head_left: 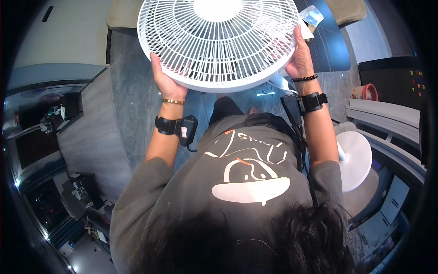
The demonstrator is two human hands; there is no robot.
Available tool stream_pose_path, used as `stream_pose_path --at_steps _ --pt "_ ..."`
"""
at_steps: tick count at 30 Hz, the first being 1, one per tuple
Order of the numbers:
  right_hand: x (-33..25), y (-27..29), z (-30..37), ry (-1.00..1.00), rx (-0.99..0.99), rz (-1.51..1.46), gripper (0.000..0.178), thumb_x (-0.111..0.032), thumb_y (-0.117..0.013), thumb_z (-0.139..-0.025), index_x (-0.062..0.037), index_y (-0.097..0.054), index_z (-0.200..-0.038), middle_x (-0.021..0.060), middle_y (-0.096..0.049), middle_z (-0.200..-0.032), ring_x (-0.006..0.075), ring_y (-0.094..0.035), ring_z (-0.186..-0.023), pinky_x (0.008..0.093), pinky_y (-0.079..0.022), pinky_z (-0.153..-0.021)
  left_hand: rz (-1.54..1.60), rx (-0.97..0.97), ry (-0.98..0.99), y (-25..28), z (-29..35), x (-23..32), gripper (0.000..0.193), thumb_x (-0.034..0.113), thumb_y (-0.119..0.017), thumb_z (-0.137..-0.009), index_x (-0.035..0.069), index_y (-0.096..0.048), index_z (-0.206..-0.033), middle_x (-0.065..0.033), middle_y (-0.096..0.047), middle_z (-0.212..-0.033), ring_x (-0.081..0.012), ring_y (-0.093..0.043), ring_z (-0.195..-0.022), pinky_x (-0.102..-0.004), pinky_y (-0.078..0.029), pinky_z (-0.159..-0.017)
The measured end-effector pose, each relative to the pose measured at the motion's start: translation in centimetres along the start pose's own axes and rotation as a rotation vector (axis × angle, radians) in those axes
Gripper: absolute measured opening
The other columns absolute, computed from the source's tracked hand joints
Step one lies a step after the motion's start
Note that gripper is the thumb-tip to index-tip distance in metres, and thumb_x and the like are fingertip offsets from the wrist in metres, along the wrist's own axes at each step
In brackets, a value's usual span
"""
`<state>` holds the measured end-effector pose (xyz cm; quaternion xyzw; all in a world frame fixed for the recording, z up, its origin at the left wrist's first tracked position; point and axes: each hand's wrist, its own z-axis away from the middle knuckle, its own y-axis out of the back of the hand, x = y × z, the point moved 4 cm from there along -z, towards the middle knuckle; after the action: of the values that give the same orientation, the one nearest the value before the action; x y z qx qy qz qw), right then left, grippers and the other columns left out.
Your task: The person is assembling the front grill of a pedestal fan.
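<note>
A large round white fan grille point(219, 55) with radiating slats and a solid white centre is held up in front of me. Its far edge runs out of the top of the picture. My left hand point(168, 83) grips the rim at the near left, thumb on the top face. On the right side, my right hand point(301, 57) grips the rim the same way, thumb pointing up along the edge. The other fingers of both hands are mostly hidden under the grille.
Beyond my right hand stands a dark glossy table point(333, 45) with a transparent plastic item point(312, 16) at its edge. A white round base point(358, 162) with a pole is beside my right elbow. Farther right sits a red-rimmed bucket point(368, 92). Grey tiled floor point(130, 105) lies below.
</note>
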<state>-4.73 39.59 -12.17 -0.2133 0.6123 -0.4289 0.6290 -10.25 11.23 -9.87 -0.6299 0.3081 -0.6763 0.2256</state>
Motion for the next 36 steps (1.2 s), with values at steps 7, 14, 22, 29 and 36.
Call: stream_pose_path --at_steps 7,14,22,29,36 --pt "0.7 -1.8 1.6 -0.039 -0.034 0.085 0.043 -0.024 -0.056 -0.088 -0.0021 -0.042 -0.123 0.0116 -0.053 -0.118 0.0224 -0.054 -0.106 0.0374 -0.044 -0.091 -0.094 0.08 -0.006 -0.2 -1.4 0.8 0.054 0.041 -0.037 -0.091 0.005 -0.034 -0.132 -0.0136 -0.045 -0.128 -0.0297 -0.048 -0.113 -0.0439 -0.041 -0.094" --pt "0.5 -2.5 1.2 0.021 -0.043 0.119 0.039 -0.017 -0.055 -0.088 0.0009 -0.044 -0.121 0.0117 -0.055 -0.116 0.0222 -0.055 -0.104 0.0371 -0.045 -0.09 -0.122 0.092 -0.03 -1.1 -2.3 2.1 0.049 0.034 -0.034 -0.094 0.002 -0.035 -0.13 -0.0142 -0.046 -0.128 -0.0287 -0.048 -0.113 -0.0425 -0.04 -0.096" --pt "1.1 -2.7 0.8 0.015 -0.002 0.144 0.039 -0.021 -0.05 -0.091 -0.0014 -0.041 -0.124 0.0117 -0.053 -0.119 0.0241 -0.054 -0.106 0.0427 -0.045 -0.088 -0.156 0.164 -0.034 -0.3 -3.0 2.2 0.049 0.035 -0.037 -0.093 0.002 -0.038 -0.128 -0.0134 -0.049 -0.125 -0.0274 -0.05 -0.111 -0.0403 -0.04 -0.095" --pt "0.6 -4.6 2.2 -0.078 -0.005 0.21 0.041 -0.025 -0.038 -0.095 -0.002 -0.035 -0.129 0.0127 -0.051 -0.122 0.0274 -0.05 -0.111 0.0494 -0.044 -0.087 -0.146 0.199 -0.042 -0.3 -3.7 3.2 0.045 0.032 -0.035 -0.094 0.001 -0.041 -0.125 -0.013 -0.051 -0.123 -0.0261 -0.052 -0.109 -0.0381 -0.042 -0.093" --pt "0.2 -3.8 1.2 0.107 0.087 0.32 0.037 -0.017 -0.055 -0.088 -0.0075 -0.043 -0.121 0.0054 -0.055 -0.113 0.0168 -0.054 -0.103 0.0382 -0.047 -0.081 -0.147 0.207 -0.134 0.8 -5.1 3.1 0.045 0.029 -0.043 -0.092 -0.003 -0.041 -0.123 -0.0161 -0.052 -0.119 -0.027 -0.055 -0.104 -0.0381 -0.046 -0.087"
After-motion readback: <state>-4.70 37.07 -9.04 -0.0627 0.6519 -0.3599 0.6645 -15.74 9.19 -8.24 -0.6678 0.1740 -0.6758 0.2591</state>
